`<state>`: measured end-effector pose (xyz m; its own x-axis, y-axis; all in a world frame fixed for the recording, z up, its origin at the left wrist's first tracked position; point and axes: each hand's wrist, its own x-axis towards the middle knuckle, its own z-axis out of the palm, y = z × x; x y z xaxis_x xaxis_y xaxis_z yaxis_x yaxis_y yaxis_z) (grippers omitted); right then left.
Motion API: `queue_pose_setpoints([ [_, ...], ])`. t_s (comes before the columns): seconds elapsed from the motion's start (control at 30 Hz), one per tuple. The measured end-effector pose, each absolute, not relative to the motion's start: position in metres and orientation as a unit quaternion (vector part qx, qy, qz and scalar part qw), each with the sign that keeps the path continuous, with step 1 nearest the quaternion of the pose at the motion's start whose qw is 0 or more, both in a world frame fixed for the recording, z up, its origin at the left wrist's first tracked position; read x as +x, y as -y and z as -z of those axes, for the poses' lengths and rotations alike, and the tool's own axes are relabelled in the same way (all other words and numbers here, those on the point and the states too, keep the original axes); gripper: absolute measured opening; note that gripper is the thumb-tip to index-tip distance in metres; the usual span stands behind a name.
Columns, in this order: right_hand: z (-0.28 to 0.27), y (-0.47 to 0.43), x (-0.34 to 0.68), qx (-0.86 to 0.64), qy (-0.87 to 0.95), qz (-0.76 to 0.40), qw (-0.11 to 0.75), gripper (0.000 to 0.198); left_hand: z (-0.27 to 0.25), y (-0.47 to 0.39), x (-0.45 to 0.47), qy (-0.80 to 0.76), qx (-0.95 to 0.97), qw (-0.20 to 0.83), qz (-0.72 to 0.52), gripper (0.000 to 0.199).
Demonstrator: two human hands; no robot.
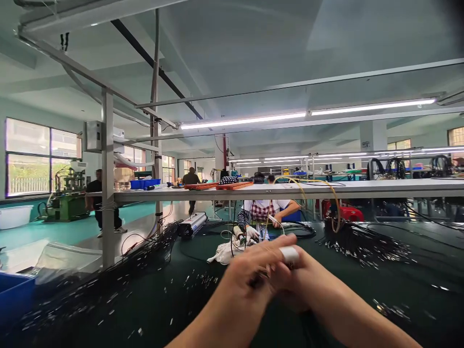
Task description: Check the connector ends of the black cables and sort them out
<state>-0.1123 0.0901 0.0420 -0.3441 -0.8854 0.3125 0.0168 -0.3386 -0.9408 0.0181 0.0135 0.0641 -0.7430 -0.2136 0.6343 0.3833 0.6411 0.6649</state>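
I see both hands raised together low in the centre of the view, above the dark green bench mat [203,309]. My left hand [250,273] is curled, fingers folded inward against the right hand. My right hand [290,278] presses against it from the right; one of its fingers carries a white wrap [290,254]. Between the two hands a small dark part [258,280] is visible, pinched where the fingertips meet; motion blur prevents me from identifying it or from telling which hand carries the main grip. To the left of the hands, a long heap of black cables with metal ends [119,270] runs across the mat. To the right and beyond the hands lies a second bundle of black cables [358,241]. Just beyond the hands, a white cloth [223,253] rests on the mat. Farther beyond, a co-worker in a checked apron [263,210] sits facing me, a gloved hand [251,233] on the bench. A grey shelf [290,189] spans the bench above the hands, with tube lights [308,114] overhead.
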Motion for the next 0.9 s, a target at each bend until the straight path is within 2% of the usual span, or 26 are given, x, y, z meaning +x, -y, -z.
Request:
queue_pose_setpoints([
  [0.1, -0.065, -0.102, -0.116, -0.467, -0.502, 0.658, 0.312, 0.028, -0.074, -0.003, 0.018, 0.726, 0.058, 0.485, 0.485, 0.026],
  [0.13, -0.074, -0.105, -0.117, -0.473, -0.494, 0.667, 0.296, 0.027, -0.077, -0.001, 0.016, 0.713, 0.079, 0.495, 0.49, 0.026],
  [0.2, -0.094, -0.109, -0.116, -0.496, -0.449, 0.698, 0.255, 0.021, -0.084, -0.003, 0.011, 0.741, 0.078, 0.434, 0.507, 0.027],
  [0.27, -0.112, -0.108, -0.111, -0.516, -0.407, 0.723, 0.214, 0.015, -0.09, -0.011, 0.004, 0.784, 0.038, 0.322, 0.53, 0.035],
  [0.33, -0.127, -0.103, -0.105, -0.512, -0.383, 0.748, 0.179, 0.02, -0.095, -0.022, -0.003, 0.794, -0.012, 0.239, 0.559, 0.041],
  [0.47, -0.133, -0.099, -0.107, -0.519, -0.387, 0.748, 0.144, 0.018, -0.105, -0.031, -0.012, 0.775, 0.002, 0.186, 0.603, 0.035],
  [0.57, -0.103, -0.113, -0.116, -0.534, -0.473, 0.697, 0.076, 0.057, -0.104, -0.02, -0.013, 0.758, 0.066, 0.205, 0.616, 0.028],
  [0.6, -0.086, -0.12, -0.118, -0.531, -0.511, 0.674, 0.046, 0.061, -0.102, -0.015, -0.012, 0.757, 0.071, 0.218, 0.612, 0.029],
  [0.63, -0.066, -0.127, -0.12, -0.525, -0.554, 0.646, 0.027, 0.061, -0.099, -0.01, -0.01, 0.761, 0.071, 0.231, 0.601, 0.03],
  [0.67, -0.046, -0.133, -0.121, -0.523, -0.589, 0.614, 0.047, 0.054, -0.095, -0.004, -0.009, 0.768, 0.069, 0.247, 0.587, 0.032],
  [0.73, -0.008, -0.143, -0.121, -0.543, -0.655, 0.511, 0.122, 0.029, -0.089, 0.004, -0.005, 0.791, 0.068, 0.259, 0.55, 0.036],
  [0.8, 0.019, -0.148, -0.122, -0.537, -0.711, 0.433, 0.136, 0.021, -0.084, 0.01, -0.002, 0.816, 0.077, 0.246, 0.517, 0.038],
  [0.9, 0.033, -0.146, -0.129, -0.544, -0.754, 0.365, 0.054, 0.016, -0.082, 0.013, 0.001, 0.842, 0.082, 0.211, 0.489, 0.037],
])
